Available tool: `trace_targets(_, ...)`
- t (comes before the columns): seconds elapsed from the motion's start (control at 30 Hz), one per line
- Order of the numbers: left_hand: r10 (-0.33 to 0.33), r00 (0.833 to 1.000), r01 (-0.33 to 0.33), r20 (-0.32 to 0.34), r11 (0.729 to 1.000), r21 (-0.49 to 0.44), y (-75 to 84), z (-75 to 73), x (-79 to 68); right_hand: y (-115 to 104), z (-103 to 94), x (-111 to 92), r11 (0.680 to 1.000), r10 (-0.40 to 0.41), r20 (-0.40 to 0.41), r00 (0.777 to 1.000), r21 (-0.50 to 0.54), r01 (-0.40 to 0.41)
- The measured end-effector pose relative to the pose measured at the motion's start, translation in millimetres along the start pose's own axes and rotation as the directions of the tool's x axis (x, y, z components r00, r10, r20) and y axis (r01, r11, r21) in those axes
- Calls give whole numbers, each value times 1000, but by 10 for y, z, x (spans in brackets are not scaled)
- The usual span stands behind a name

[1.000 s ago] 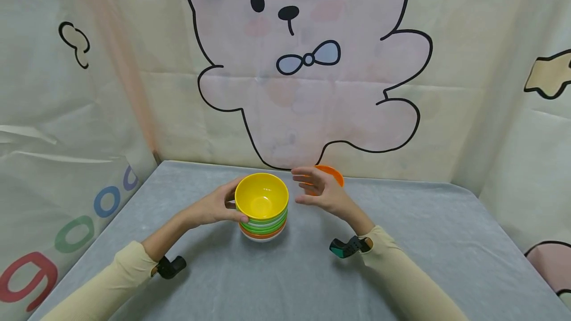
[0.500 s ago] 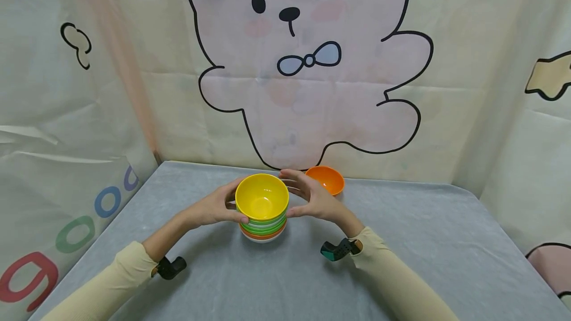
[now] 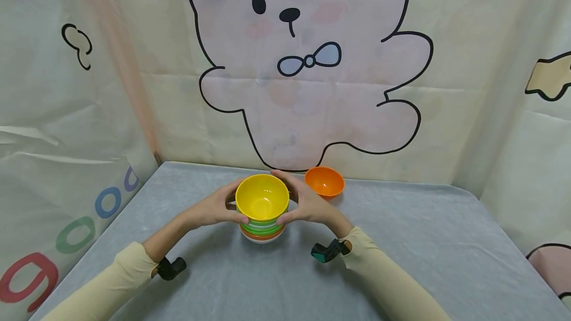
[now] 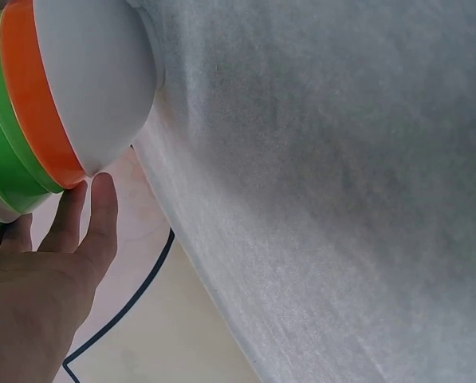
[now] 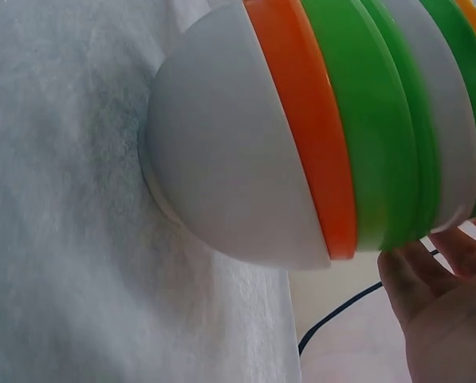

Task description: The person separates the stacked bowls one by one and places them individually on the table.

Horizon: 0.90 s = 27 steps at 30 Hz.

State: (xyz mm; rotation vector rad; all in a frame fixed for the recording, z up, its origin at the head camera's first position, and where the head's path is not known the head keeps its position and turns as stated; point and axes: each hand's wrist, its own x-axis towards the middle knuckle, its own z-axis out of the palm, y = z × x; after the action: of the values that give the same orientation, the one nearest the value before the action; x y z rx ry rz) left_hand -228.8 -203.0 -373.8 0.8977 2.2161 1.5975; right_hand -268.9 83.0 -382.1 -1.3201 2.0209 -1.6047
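Note:
A stack of nested bowls (image 3: 262, 229) stands upright on the table in the head view, its yellow bowl (image 3: 262, 201) on top. Below it come green, white and orange rims, down to a white bowl (image 5: 222, 152) that meets the cloth in the right wrist view. My left hand (image 3: 213, 208) grips the stack from the left, thumb at the front and fingers behind. From the right, my right hand (image 3: 308, 203) holds the stack the same way, its far fingertips hidden behind the yellow rim. In the left wrist view, fingertips (image 4: 102, 191) touch the orange and white bowls.
Behind my right hand, a single orange bowl (image 3: 325, 182) sits near the table's back edge. A grey cloth covers the table (image 3: 415, 246). A printed backdrop (image 3: 464, 128) rises behind and at both sides. Each wrist wears a dark camera band.
My right hand has moved left from beside the orange bowl to the stack and now holds its right side. That uncovers the orange bowl. My left hand and the stack have stayed put.

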Motion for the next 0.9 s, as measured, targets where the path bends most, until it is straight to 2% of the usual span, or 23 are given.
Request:
trace_targets(0.17,7,1000,-7,3,1000,-8,-2,-4,5,-28,37,47,1000,-23,9,1000,11,22)
trace_targets(0.43,19,1000,-19,13,1000,-4,2,-3,6,-29,63,76,1000,-9,-24,1000,-30,9)
trace_targets(0.7,-5,1000,5,5,1000,11,21,-1,5,-11,63,81,997,-58,-45,997,-47,56)
trace_targets(0.9,-2,1000,2,9,1000,14,23,-5,8,-17,57,82,997,-58,-58,997,-45,55)
